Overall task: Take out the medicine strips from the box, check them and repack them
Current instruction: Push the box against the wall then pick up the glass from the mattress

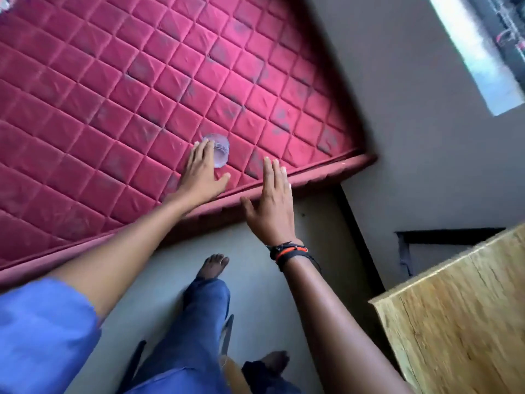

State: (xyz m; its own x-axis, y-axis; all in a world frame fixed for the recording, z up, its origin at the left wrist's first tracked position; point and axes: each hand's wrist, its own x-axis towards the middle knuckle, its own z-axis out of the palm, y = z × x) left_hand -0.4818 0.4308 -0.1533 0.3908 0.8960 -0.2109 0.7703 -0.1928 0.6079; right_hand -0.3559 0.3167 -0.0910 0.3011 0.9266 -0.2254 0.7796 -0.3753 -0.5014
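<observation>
Reaching for a small clear container (221,150) on the red mattress (113,95), nothing unpacked yet.
I see the left hand (203,173), fingers straight and slightly spread, touching it; the right hand (272,206) hovers at its 4 o'clock, fingers pressed together. It may be the box, though blur leaves me unsure; no strips show, so every step remains.

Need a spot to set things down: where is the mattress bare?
The quilted mattress is bare left of and beyond the clear container. It is crowded only at its near edge, where the left hand reaches the container and the right hand hovers.
</observation>
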